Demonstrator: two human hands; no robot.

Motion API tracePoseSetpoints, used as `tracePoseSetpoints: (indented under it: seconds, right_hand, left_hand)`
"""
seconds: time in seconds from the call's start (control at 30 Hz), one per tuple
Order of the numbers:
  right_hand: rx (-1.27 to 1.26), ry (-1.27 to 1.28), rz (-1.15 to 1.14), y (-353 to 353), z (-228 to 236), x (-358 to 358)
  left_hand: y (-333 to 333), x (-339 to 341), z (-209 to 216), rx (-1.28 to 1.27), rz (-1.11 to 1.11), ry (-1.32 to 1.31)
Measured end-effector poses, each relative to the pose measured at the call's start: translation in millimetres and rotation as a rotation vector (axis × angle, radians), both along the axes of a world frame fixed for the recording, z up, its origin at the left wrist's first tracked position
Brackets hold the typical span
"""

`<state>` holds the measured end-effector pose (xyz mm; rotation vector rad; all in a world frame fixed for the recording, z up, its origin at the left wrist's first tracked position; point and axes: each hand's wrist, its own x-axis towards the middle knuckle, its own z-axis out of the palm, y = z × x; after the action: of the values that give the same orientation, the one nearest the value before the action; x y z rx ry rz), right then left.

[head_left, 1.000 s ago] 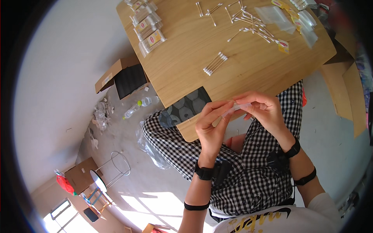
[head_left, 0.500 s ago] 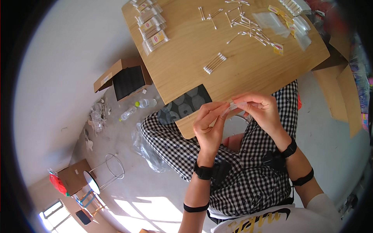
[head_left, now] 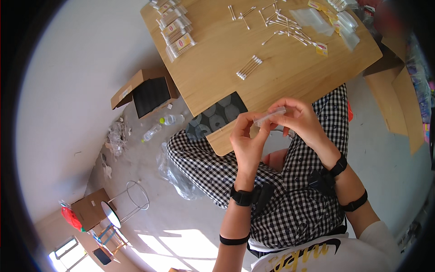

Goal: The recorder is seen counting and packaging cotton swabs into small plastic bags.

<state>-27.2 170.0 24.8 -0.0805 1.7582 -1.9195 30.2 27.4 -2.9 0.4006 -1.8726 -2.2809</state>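
The person's left hand [head_left: 247, 136] and right hand [head_left: 302, 121] pinch a small clear bag [head_left: 270, 116] between thumbs and fingers, near the edge of the table [head_left: 308, 68]. Beyond them, a row of cotton swabs [head_left: 249, 67] lies on the wood.

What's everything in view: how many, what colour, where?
Plastic sleeve: 1, clear, between both hands
Loose cotton swabs: many, white-tipped, table's far side
Swab row: several swabs, white-tipped, mid-table
Filled packs: several, clear with yellow labels, table's left edge
Flat bags: several, clear, table's far right
Loose card: 1, mostly yellow, beside swabs
Patterned sheet: 1, dark grey, table's near edge
Table: 1, light wood, upper centre
Cardboard boxes: at least 3, brown, left, right, lower left
Bottles: 2, clear, floor left
Stool: 1, white-topped, lower left
Checked trousers: 1 pair, black-white, lower centre
Left fingers: one set, bare, sleeve's left end
Right fingers: one set, bare, sleeve's right end
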Motion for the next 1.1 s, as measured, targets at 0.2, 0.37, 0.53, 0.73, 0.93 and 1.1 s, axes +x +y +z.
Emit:
tracePoseSetpoints:
  seconds: [0.2, 0.37, 0.53, 0.73, 0.93, 1.1]
  right_hand:
    - [-0.016, -0.024, 0.030, -2, 4, -8]
    - [-0.095, -0.104, 0.035, 1, 3, -3]
    - [-0.170, -0.010, -0.045, 3, -3, 4]
    - [-0.093, 0.249, -0.049, 10, -6, 4]
    - [-0.032, 0.232, -0.064, 9, -11, 10]
    - [-0.033, 0.233, -0.071, 7, -10, 7]
  left_hand:
    - [-4, -4, 6, 0.086, -0.015, -0.068]
    - [-11, 3, 0, 0.083, -0.029, 0.042]
    - [-4, 1, 2, 0.063, 0.018, 0.021]
    - [-3, -1, 20, -0.352, 0.037, 0.173]
    - [-4, 1, 20, -0.533, 0.037, 0.170]
    - [-3, 1, 19, -0.522, 0.070, 0.180]
